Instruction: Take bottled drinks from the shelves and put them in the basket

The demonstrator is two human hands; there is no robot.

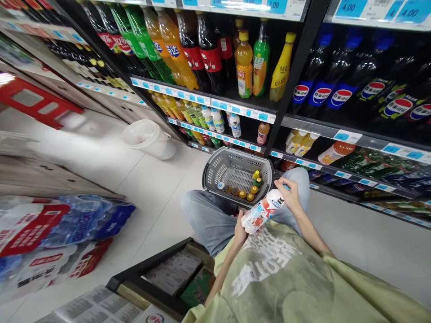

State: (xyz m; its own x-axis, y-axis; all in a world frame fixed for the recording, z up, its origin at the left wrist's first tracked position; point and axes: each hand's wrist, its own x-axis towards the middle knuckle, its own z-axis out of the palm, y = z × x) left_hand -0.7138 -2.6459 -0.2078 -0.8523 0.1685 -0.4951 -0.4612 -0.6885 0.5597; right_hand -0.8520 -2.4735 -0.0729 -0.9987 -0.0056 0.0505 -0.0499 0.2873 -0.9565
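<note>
Bottle (258,214), white with red and blue print, is placed slantwise between the two hands, above the lap of the person who is sitting. Its lower end is in the left hand (239,229), whose fingers are closed around it from the left side and from below. Its upper end, where a bit of blue cap (286,186) can be seen, points up to the right, toward the right hand (291,194); the fingers of this hand are pinched together on the cap. So the body of the bottle fills the space from one hand to the other, with its label turned upward to the view. Just beyond it, on the floor (158,188), stands the grey basket (215,158). In the basket, several bottles with orange caps (242,194) and one with a white and blue cap (220,185) are along the near side, and two more are by the right wall. Behind the basket is the drink shelf (235,105), and a white bucket (141,134) stands on the floor to the left.
</note>
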